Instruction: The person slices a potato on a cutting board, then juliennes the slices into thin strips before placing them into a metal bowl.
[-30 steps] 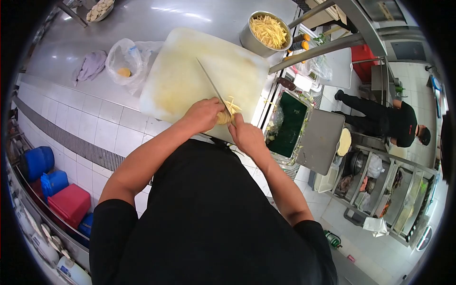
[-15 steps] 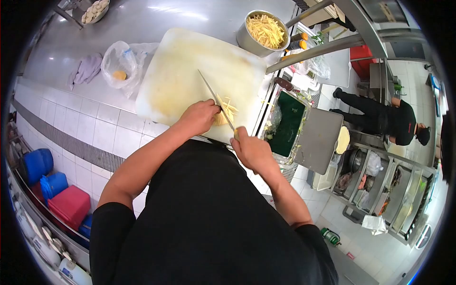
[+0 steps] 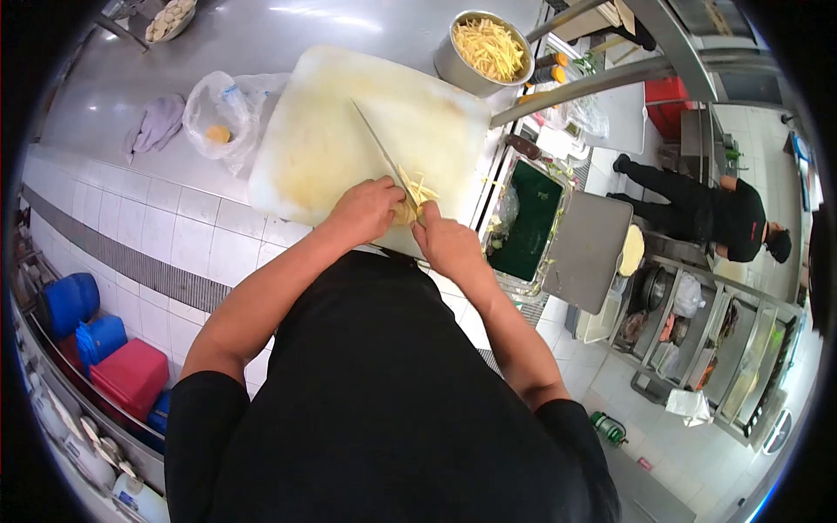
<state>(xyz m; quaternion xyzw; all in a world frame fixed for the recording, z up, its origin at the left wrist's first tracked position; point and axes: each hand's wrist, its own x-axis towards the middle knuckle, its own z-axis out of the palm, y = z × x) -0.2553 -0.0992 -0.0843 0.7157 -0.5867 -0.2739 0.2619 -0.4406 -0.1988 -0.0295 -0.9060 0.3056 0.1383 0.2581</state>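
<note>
My right hand [image 3: 449, 248] is closed around the handle of a long kitchen knife [image 3: 377, 139], whose blade slants away to the upper left over the white cutting board [image 3: 323, 113]. Curled fingers of my left hand [image 3: 366, 212] press on a pale yellow vegetable piece [image 3: 404, 213], right beside the blade; most of the piece is hidden. Thin cut strips [image 3: 422, 186] of the same colour lie on the other side of the blade. Behind the board's far right corner stands a metal pot [image 3: 458, 70] heaped with similar yellow strips [image 3: 488, 50].
Left of the board are a clear plastic bag [image 3: 209, 105] with a yellow piece in it and a lilac cloth [image 3: 157, 125]. A green-bottomed tray [image 3: 530, 222] and metal rails [image 3: 584, 89] are on the right. Further off stands a person in black [image 3: 732, 218].
My right hand has moved up and left, pushing the knife forward so its tip lies farther along the board. My left hand has shifted slightly left, still on the vegetable piece.
</note>
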